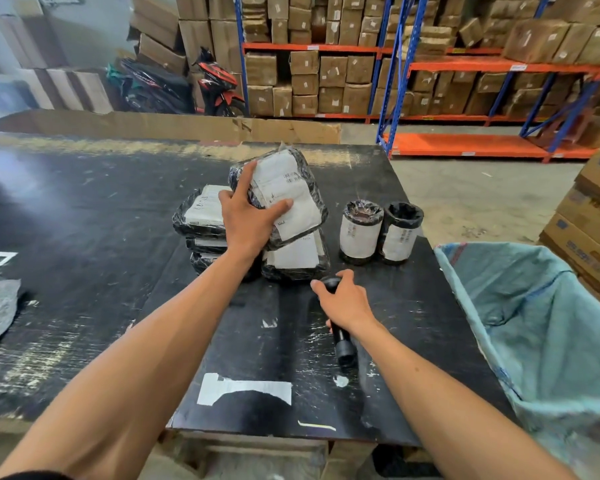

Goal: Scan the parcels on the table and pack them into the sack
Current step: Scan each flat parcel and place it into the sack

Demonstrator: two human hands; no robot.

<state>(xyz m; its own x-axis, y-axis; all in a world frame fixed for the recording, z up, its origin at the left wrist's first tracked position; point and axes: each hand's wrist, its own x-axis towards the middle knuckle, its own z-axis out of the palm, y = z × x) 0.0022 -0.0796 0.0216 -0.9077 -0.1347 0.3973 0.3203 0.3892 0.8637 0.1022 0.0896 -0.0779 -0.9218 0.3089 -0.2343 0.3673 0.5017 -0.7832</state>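
Note:
My left hand (248,221) grips a flat black-wrapped parcel with a white label (286,183), tilted up above a stack of similar flat parcels (297,256). A second stack of flat parcels (201,216) lies just to the left of it. My right hand (345,301) holds a black handheld scanner (342,341) low over the black table (84,220), its head pointing toward the stack. Two upright cylindrical parcels (361,233) with white labels stand side by side to the right of the stacks. The green woven sack (541,327) hangs open at the table's right edge.
Blue and orange shelving (406,67) full of cardboard boxes fills the background. A parked motorbike (219,84) stands behind the table. Stacked cartons (593,230) sit on the floor at the right beyond the sack. A flattened cardboard sheet (174,124) lines the table's far edge.

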